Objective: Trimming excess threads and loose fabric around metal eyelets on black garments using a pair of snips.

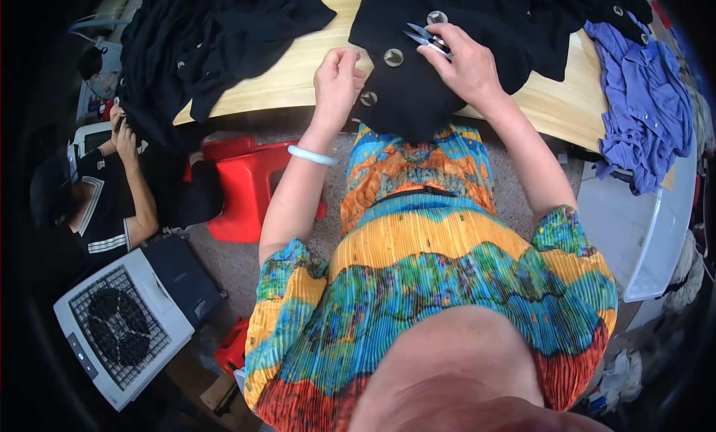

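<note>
In my right hand (466, 67) is a pair of thread snips (426, 38), blades apart and pointing left over a black garment (414, 85). My left hand (339, 85) is closed in a pinch beside the garment's left edge; what its fingertips hold, if anything, I cannot make out. Large two-tone buttons run along that edge: one button (437, 17) lies just beyond the snips, another button (393, 57) between my hands, and a lower button (368, 98) by my left wrist. The garment's near part hangs over the table edge toward my lap.
More black clothing (224, 44) with buttons covers the left of the wooden table (276, 82). A crumpled purple garment (645, 96) hangs at the right. On the left sit a co-worker (97, 186) handling black cloth, a red stool (250, 186) and a boxy fan unit (123, 328).
</note>
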Motion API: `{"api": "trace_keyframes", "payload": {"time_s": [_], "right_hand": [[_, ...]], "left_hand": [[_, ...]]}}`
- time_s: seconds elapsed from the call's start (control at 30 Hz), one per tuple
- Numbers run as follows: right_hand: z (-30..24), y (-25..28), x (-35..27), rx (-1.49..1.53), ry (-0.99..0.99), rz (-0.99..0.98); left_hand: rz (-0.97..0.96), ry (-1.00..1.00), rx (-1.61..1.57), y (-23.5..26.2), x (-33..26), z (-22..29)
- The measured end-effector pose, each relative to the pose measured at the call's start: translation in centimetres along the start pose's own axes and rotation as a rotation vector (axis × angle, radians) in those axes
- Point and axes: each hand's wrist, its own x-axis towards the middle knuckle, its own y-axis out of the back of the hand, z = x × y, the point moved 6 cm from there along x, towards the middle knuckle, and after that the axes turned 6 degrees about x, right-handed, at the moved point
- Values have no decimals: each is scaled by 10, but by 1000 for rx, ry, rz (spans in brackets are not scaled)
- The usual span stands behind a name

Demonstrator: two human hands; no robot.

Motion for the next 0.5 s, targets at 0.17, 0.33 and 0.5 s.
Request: {"api": "trace_keyframes", "payload": {"time_s": [0.17,0.33,0.5], "right_hand": [[12,3,11,-6,-29,31],[21,14,22,105,-134,52],[12,50,47,766,-199,-2]], "left_hand": [[-213,-172,383,-19,-3,1],[-405,124,-159,-31,2,15],[-566,9,-383,-49,-9,90]]}}
